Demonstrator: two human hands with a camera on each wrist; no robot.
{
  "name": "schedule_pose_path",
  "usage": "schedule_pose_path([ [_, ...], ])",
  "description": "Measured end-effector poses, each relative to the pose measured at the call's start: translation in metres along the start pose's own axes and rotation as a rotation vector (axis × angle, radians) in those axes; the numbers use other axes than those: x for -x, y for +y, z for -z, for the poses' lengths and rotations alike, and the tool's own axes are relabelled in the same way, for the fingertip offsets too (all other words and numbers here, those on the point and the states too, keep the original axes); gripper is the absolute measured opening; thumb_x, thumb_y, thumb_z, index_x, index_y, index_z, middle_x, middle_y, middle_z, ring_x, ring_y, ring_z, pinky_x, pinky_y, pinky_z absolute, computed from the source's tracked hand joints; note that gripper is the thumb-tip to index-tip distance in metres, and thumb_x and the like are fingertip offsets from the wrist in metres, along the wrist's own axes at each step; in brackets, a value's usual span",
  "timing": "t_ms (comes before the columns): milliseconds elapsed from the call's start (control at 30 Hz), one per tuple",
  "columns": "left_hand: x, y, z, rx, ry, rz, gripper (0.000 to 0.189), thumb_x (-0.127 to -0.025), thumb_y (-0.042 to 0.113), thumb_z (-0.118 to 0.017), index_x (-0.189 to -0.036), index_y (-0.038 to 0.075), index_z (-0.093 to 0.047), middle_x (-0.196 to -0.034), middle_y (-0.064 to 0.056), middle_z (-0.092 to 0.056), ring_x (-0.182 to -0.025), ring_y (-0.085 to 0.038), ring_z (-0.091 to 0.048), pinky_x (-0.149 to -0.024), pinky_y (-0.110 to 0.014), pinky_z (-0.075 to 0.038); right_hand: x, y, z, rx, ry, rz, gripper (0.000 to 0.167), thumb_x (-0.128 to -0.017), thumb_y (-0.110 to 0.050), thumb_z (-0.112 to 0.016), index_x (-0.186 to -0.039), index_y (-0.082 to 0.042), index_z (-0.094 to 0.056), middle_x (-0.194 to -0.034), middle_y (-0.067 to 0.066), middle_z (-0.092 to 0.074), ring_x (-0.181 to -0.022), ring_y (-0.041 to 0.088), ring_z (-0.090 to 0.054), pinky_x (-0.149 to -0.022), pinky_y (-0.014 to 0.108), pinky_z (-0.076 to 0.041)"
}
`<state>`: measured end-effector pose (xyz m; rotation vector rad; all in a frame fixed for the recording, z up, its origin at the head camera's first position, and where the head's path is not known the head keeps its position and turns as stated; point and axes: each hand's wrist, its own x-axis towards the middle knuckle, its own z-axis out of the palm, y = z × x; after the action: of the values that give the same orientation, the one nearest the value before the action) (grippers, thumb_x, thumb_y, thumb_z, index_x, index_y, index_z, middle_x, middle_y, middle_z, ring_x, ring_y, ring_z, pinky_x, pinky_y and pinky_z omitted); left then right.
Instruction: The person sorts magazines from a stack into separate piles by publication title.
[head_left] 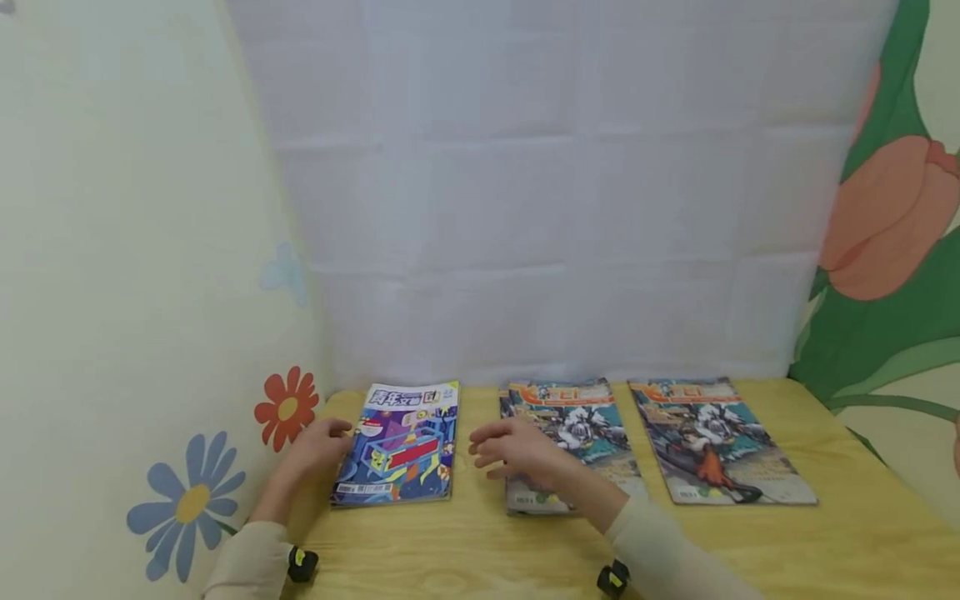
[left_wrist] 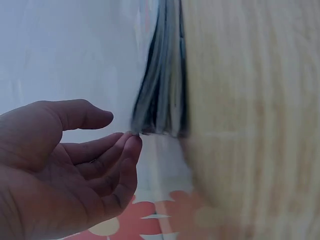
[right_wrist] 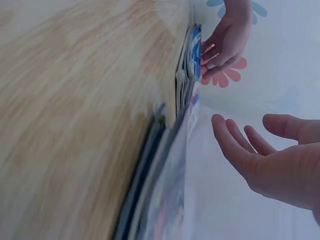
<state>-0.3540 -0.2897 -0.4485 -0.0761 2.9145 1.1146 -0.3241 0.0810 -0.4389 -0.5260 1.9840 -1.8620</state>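
Observation:
A stack of magazines with a purple and blue cover (head_left: 408, 446) lies at the left of the table. My left hand (head_left: 318, 450) is at its left side, and in the left wrist view the fingertips (left_wrist: 132, 142) meet the stack's edge (left_wrist: 165, 100) with the thumb apart. My right hand (head_left: 521, 450) hovers over the left part of the middle magazine stack (head_left: 600, 433), which has a teal and orange cover. Its fingers are relaxed and spread, holding nothing, and above the stack (right_wrist: 155, 190) in the right wrist view.
To the right lies another magazine (head_left: 720, 442) with the same teal and orange cover. The wooden table (head_left: 420, 550) meets a white sheet (head_left: 555, 208) at the back. A wall painted with flowers (head_left: 191, 504) stands close by on the left.

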Motion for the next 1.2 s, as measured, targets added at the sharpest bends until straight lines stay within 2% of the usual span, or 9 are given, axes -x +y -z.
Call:
schedule_pose_path([
  [133, 0.002, 0.011, 0.004, -0.011, 0.037, -0.038, 0.049, -0.1, 0.016, -0.058, -0.139, -0.011, -0.048, -0.124, -0.029, -0.058, -0.107, -0.04, -0.058, -0.089, -0.053, -0.053, 0.016, -0.005, 0.017, 0.145, 0.008, 0.061, 0.033, -0.103, -0.017, -0.061, -0.131, -0.001, -0.064, -0.12, 0.015, -0.068, -0.106, 0.032, -0.066, -0.087, 0.047, -0.057],
  [300, 0.007, 0.037, 0.001, -0.012, 0.096, -0.18, 0.047, -0.1, 0.017, -0.057, -0.14, -0.007, -0.051, -0.121, -0.026, -0.061, -0.104, -0.04, -0.061, -0.083, -0.048, -0.056, 0.035, -0.007, 0.038, 0.351, 0.08, 0.146, 0.035, -0.103, -0.018, -0.059, -0.135, -0.004, -0.063, -0.126, 0.015, -0.065, -0.108, 0.027, -0.065, -0.084, 0.046, -0.057],
  [400, 0.011, 0.056, -0.006, -0.017, 0.11, -0.272, 0.044, -0.1, 0.016, -0.06, -0.139, -0.005, -0.053, -0.117, -0.023, -0.063, -0.104, -0.04, -0.063, -0.081, -0.047, -0.057, 0.044, -0.007, 0.053, 0.505, 0.153, 0.208, 0.032, -0.103, -0.014, -0.059, -0.133, -0.006, -0.066, -0.125, 0.014, -0.066, -0.107, 0.026, -0.065, -0.082, 0.044, -0.057],
  [500, 0.013, 0.072, -0.018, -0.03, 0.09, -0.333, 0.042, -0.099, 0.014, -0.062, -0.137, -0.003, -0.056, -0.114, -0.02, -0.066, -0.1, -0.037, -0.064, -0.079, -0.044, -0.058, 0.054, -0.007, 0.066, 0.586, 0.229, 0.225, 0.029, -0.102, -0.01, -0.059, -0.129, -0.006, -0.067, -0.121, 0.014, -0.068, -0.106, 0.028, -0.065, -0.082, 0.044, -0.056],
  [633, 0.019, 0.086, -0.036, -0.031, 0.037, -0.345, 0.041, -0.098, 0.014, -0.065, -0.137, 0.002, -0.058, -0.115, -0.015, -0.067, -0.098, -0.029, -0.064, -0.08, -0.04, -0.058, 0.065, -0.001, 0.083, 0.628, 0.306, 0.212, 0.026, -0.1, -0.006, -0.06, -0.125, -0.006, -0.068, -0.118, 0.012, -0.069, -0.105, 0.028, -0.066, -0.082, 0.043, -0.057],
  [800, 0.028, 0.101, -0.054, 0.007, 0.0, -0.423, 0.037, -0.097, 0.008, -0.064, -0.134, 0.002, -0.06, -0.113, -0.015, -0.068, -0.095, -0.026, -0.066, -0.077, -0.039, -0.059, 0.075, 0.011, 0.105, 0.631, 0.385, 0.215, 0.023, -0.098, -0.005, -0.062, -0.119, -0.007, -0.071, -0.112, 0.011, -0.071, -0.1, 0.025, -0.067, -0.083, 0.043, -0.057],
  [1067, 0.028, 0.121, -0.096, 0.038, -0.084, -0.505, 0.034, -0.097, 0.004, -0.061, -0.131, 0.002, -0.064, -0.106, -0.014, -0.068, -0.084, -0.023, -0.068, -0.06, -0.03, -0.055, 0.091, 0.03, 0.138, 0.617, 0.448, 0.201, 0.023, -0.097, -0.002, -0.063, -0.119, 0.0, -0.07, -0.111, 0.013, -0.069, -0.101, 0.031, -0.066, -0.077, 0.038, -0.059],
  [1133, 0.024, 0.127, -0.106, 0.073, -0.118, -0.5, 0.033, -0.098, 0.004, -0.061, -0.131, 0.002, -0.063, -0.107, -0.016, -0.068, -0.083, -0.026, -0.068, -0.06, -0.032, -0.056, 0.094, 0.031, 0.146, 0.619, 0.478, 0.174, 0.023, -0.098, -0.003, -0.064, -0.12, 0.001, -0.069, -0.112, 0.012, -0.069, -0.102, 0.031, -0.066, -0.077, 0.039, -0.058],
  [1200, 0.019, 0.133, -0.115, 0.132, -0.146, -0.462, 0.033, -0.099, 0.005, -0.06, -0.132, 0.003, -0.063, -0.109, -0.017, -0.067, -0.085, -0.028, -0.068, -0.062, -0.035, -0.058, 0.097, 0.031, 0.154, 0.616, 0.505, 0.148, 0.024, -0.098, -0.003, -0.064, -0.121, 0.002, -0.068, -0.113, 0.011, -0.069, -0.103, 0.031, -0.065, -0.08, 0.041, -0.057],
])
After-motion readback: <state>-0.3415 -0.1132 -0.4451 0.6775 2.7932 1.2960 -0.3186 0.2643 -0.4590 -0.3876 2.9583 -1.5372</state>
